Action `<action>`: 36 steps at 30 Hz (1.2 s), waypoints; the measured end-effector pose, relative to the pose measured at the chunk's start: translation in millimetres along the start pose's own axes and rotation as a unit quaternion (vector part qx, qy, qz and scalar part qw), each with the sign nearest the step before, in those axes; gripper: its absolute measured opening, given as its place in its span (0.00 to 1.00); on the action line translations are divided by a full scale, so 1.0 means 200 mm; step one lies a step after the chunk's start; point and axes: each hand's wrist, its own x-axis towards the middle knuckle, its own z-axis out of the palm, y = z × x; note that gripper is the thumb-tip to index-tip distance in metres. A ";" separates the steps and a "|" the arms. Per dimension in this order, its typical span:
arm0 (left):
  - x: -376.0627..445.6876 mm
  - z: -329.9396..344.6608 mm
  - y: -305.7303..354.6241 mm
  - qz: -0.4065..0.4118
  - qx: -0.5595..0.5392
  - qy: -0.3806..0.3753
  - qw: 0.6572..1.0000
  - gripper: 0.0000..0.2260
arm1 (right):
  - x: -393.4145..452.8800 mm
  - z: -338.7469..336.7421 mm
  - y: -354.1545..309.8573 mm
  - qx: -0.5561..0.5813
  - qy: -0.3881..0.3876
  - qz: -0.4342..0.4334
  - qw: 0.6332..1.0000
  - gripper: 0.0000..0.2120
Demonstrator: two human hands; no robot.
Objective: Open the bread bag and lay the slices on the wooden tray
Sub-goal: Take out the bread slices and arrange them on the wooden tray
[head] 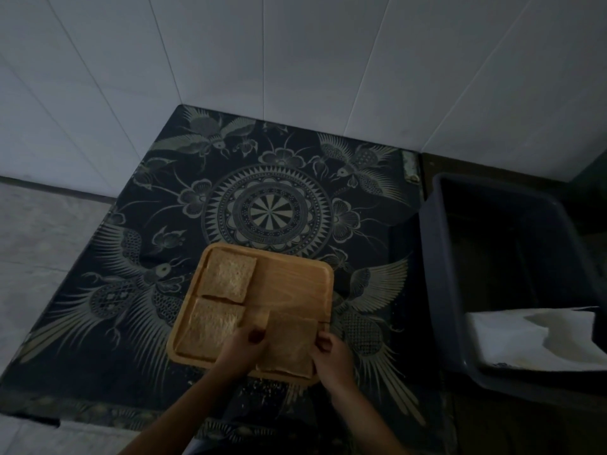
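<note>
While you pinched third slice [289,344] between left hand [241,348] and right hand [331,354], lowering flat into wooden tray [292,280] corner suited; dim view, seemingly half-seated.

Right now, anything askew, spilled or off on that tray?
Mostly tidy. Two bread slices lie flat on the wooden tray's left side. The third slice, held by the left hand and right hand, overhangs the near rim. Crumbs dot the patterned cloth just below the tray.

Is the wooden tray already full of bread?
Not full. The wooden tray has three slices; its far right quarter is bare wood.
</note>
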 end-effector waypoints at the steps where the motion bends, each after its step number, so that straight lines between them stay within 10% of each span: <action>1: 0.00 0.00 0.00 0.000 0.003 0.001 1.000 0.11 | 0.00 0.00 0.00 0.002 -0.002 0.001 1.000 0.18; 36: 0.43 -0.14 0.37 0.033 -0.006 0.034 0.999 0.09 | 0.51 -0.07 -0.37 -0.006 0.005 -0.015 1.000 0.13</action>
